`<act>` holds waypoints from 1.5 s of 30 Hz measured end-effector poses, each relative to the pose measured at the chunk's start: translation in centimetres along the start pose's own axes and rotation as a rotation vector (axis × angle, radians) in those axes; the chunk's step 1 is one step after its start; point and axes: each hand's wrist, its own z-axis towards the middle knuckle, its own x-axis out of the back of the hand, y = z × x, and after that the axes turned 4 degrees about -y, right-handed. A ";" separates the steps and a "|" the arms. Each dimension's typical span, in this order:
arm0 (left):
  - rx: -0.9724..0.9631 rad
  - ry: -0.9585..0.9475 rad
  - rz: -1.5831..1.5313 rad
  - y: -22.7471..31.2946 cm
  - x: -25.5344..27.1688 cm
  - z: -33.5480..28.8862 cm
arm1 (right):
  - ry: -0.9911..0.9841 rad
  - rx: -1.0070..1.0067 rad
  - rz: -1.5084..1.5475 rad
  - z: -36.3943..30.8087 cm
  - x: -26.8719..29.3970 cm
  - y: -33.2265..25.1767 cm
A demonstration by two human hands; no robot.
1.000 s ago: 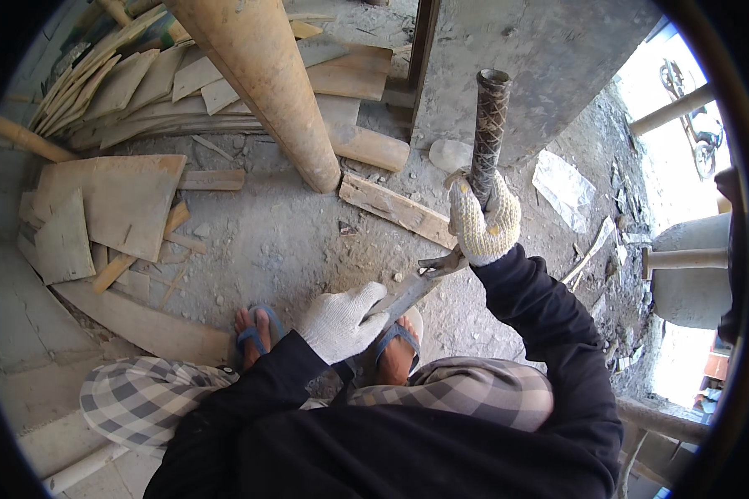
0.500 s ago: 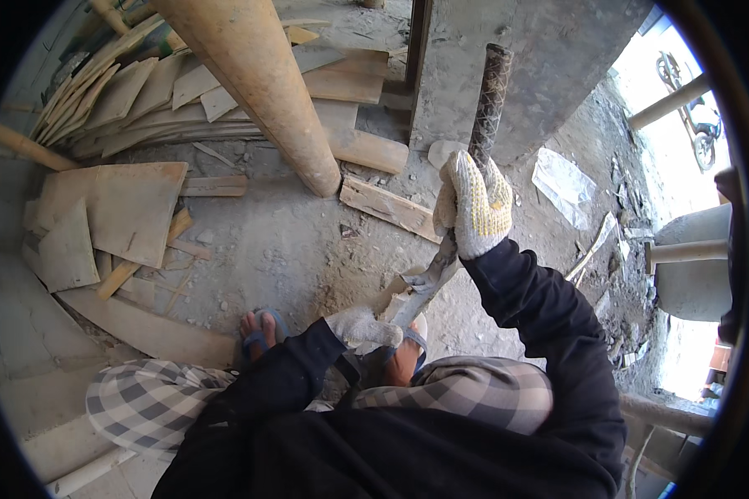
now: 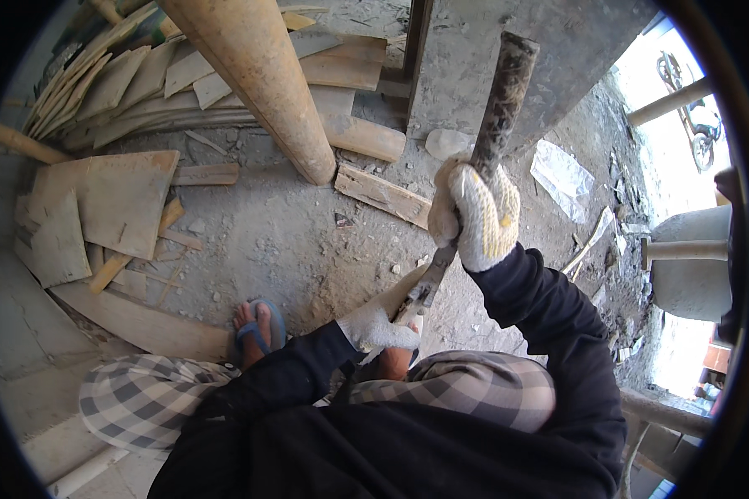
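My right hand, in a knitted white glove with yellow patches, is wrapped around a long tool-like bar. Its upper part is dark, rounded and roughly textured, and rises tilted above the fist. Below the fist the bar narrows into a grey, flatter part that slants down toward my left hand. This hand, in a dusty whitish glove, closes around the lower end, the thumb on the near side and fingers along the far side. The very tip is hidden, so the tool's exact kind cannot be told.
A thick round post stands ahead. Stacked boards lie far left, with broken panels nearer. A plank, a clear plastic sheet and rubble lie on the dusty floor. Beyond my right hand stands a grey concrete block.
My left hand has moved up a little along the bar's lower part, its fingers now farther around it. The bar's top has tipped slightly right, and my right hand has turned with it.
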 end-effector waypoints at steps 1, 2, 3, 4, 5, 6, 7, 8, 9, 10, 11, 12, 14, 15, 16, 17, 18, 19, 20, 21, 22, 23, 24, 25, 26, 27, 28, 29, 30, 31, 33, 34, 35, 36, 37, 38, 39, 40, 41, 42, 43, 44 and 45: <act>-0.009 0.057 0.108 0.2 -0.1 0.0 | 0.091 -0.016 -0.035 0.8 0.1 -0.1; -0.067 0.099 0.203 0.2 -0.1 0.2 | 0.149 0.003 0.007 1.5 0.4 -0.3; -0.153 0.119 0.351 0.1 0.3 0.6 | 0.197 0.014 0.042 2.3 0.6 -0.3; -0.120 0.194 0.443 -0.1 0.7 0.9 | 0.261 0.010 0.022 2.8 0.9 -0.3; -0.113 0.247 0.588 -0.3 1.5 1.2 | 0.300 -0.015 0.000 3.2 1.2 0.0; -0.068 0.307 0.759 -0.6 2.4 1.4 | 0.344 -0.037 -0.027 3.5 1.5 0.3; -0.077 0.333 0.790 -0.9 3.4 1.5 | 0.387 -0.047 -0.052 3.7 1.7 0.7; -0.047 0.363 0.845 -1.1 4.4 1.5 | 0.426 -0.084 -0.076 3.7 2.0 1.1; 0.009 0.404 0.899 -1.3 5.3 1.5 | 0.437 -0.109 -0.022 3.6 2.1 1.8; 0.051 0.399 0.897 -1.6 6.0 1.7 | 0.447 -0.135 0.004 3.7 2.3 2.3; 0.038 0.387 0.916 -2.0 6.3 1.9 | 0.459 -0.180 0.029 3.8 2.5 2.9; 0.075 0.392 0.931 -2.5 6.4 2.2 | 0.479 -0.166 0.018 4.1 2.9 3.4; 0.148 0.423 0.940 -3.4 6.1 3.0 | 0.541 -0.189 -0.003 4.7 3.8 4.2; 0.157 0.439 0.901 -3.9 5.8 3.4 | 0.577 -0.172 -0.022 5.1 4.3 4.5; 0.189 0.461 0.868 -4.3 5.4 3.7 | 0.620 -0.183 -0.030 5.3 4.8 4.9; 0.220 0.483 0.834 -4.6 5.1 3.9 | 0.616 -0.153 -0.034 5.5 5.3 5.2; 0.223 0.505 0.835 -4.8 4.9 3.9 | 0.653 -0.198 -0.019 5.4 5.6 5.5; 0.226 0.526 0.837 -4.8 4.6 4.0 | 0.660 -0.220 -0.001 5.3 6.0 5.7; 0.228 0.547 0.841 -4.8 4.3 3.9 | 0.685 -0.256 0.025 5.3 6.3 5.9; 0.228 0.577 0.841 -4.6 4.0 3.9 | 0.664 -0.231 0.015 5.2 6.5 6.2; 0.163 0.506 0.901 -4.4 3.6 3.8 | 0.658 -0.221 0.010 5.1 6.7 6.2; 0.098 0.446 0.957 -4.2 3.0 3.7 | 0.651 -0.212 0.008 5.1 6.9 6.2; 0.065 0.389 1.019 -4.0 2.6 3.8 | 0.635 -0.238 0.022 5.1 7.1 6.0; 0.044 0.318 1.087 -3.7 2.1 4.0 | 0.649 -0.211 -0.029 5.2 7.2 5.8; -0.006 0.308 1.081 -3.4 1.8 4.2 | 0.636 -0.225 0.004 5.3 7.5 5.3; -0.017 0.291 1.064 -3.2 1.5 4.3 | 0.629 -0.221 0.032 5.4 7.8 4.7; -0.041 0.299 0.992 -3.0 1.6 4.3 | 0.613 -0.199 0.010 5.3 8.1 4.1; -0.039 0.290 0.909 -2.8 1.9 4.2 | 0.601 -0.163 -0.014 5.3 8.4 3.6; -0.087 0.304 0.815 -2.6 2.4 4.1 | 0.561 -0.152 0.005 5.1 8.7 3.0; -0.107 0.269 0.704 -2.4 3.2 3.6 | 0.561 -0.137 -0.050 4.8 9.0 2.7; -0.145 0.264 0.110 -2.2 4.5 3.2 | 0.479 -0.084 -0.117 4.1 9.4 2.4; -0.092 0.293 -0.114 -2.1 5.3 2.9 | 0.501 -0.069 -0.207 3.6 9.5 2.7; -0.040 0.323 -0.337 -1.9 6.1 2.7 | 0.446 -0.010 -0.272 2.7 9.6 3.0; 0.040 0.407 -0.533 -1.8 6.6 2.5 | 0.486 -0.041 -0.451 2.2 9.6 3.7; 0.033 0.436 -0.641 -1.7 7.0 2.5 | 0.453 -0.018 -0.622 1.6 9.7 4.5; 0.055 0.521 -0.722 -1.6 7.2 2.6 | 0.416 0.058 -0.689 0.8 9.6 5.5; 0.044 0.589 -0.794 -1.6 7.3 2.6 | 0.431 -0.052 -0.792 0.0 9.8 6.0; 0.016 0.620 -0.687 -1.5 7.4 2.5 | 0.402 -0.102 -0.745 -0.7 10.1 6.5; -0.004 0.615 -0.671 -1.4 7.5 2.5 | 0.420 -0.240 -0.718 -1.4 10.4 6.8; -0.026 0.617 -0.652 -1.4 7.6 2.5 | 0.362 -0.214 -0.677 -2.1 10.6 6.9; -0.072 0.607 -0.629 -1.4 7.7 2.4 | 0.372 -0.286 -0.661 -2.7 10.9 6.7; -0.085 0.613 -0.662 -1.4 7.9 2.4 | 0.305 -0.278 -0.711 -3.0 11.2 6.3; -0.068 0.628 -0.716 -1.4 8.0 2.3 | 0.250 -0.198 -0.636 -3.4 11.2 5.8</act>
